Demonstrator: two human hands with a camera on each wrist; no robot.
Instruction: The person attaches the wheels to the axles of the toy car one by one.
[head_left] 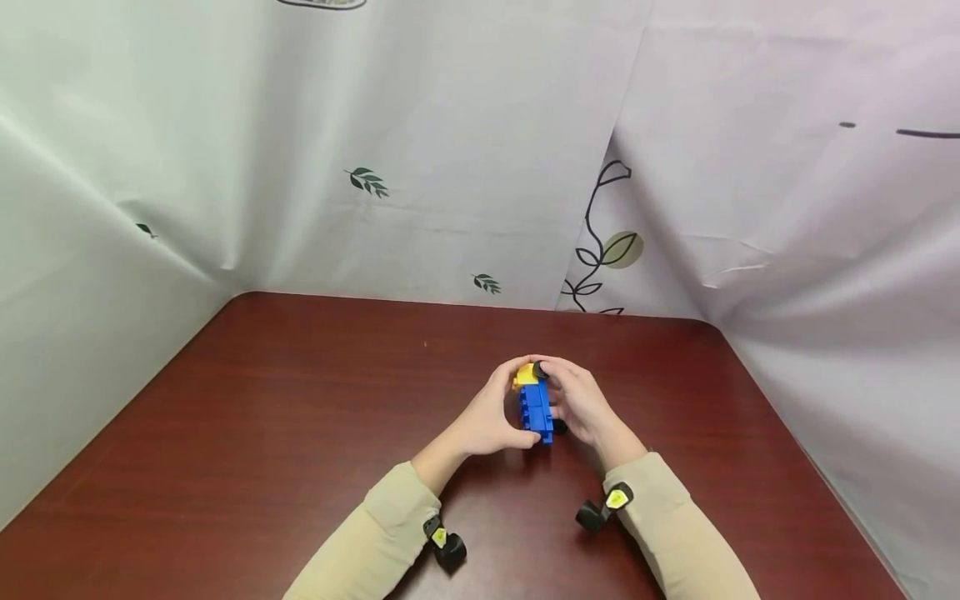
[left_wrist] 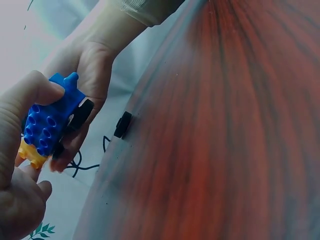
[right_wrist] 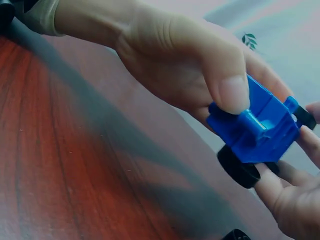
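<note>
A toy of blue bricks (head_left: 536, 410) (left_wrist: 47, 120) (right_wrist: 262, 130) with studs, a yellow brick (head_left: 527, 375) (left_wrist: 33, 154) at its far end and black wheels (head_left: 540, 369) (left_wrist: 80, 114) (right_wrist: 239, 167) is held above the table. My left hand (head_left: 483, 421) (left_wrist: 12, 135) grips it from the left, thumb on the near blue end and fingers around the far end. From the right, my right hand (head_left: 588, 408) (right_wrist: 175, 60) holds its other side, the thumb pressed on the blue part in the right wrist view. Its other fingers are partly hidden.
A separate black wheel (left_wrist: 123, 124) (right_wrist: 236, 235) rests on the brown table (head_left: 300, 417). White cloth (head_left: 465, 125) with printed leaves hangs behind and beside the table. Black wrist devices (head_left: 450, 550) are strapped over both sleeves. A dark cable (left_wrist: 82, 166) shows in the left wrist view.
</note>
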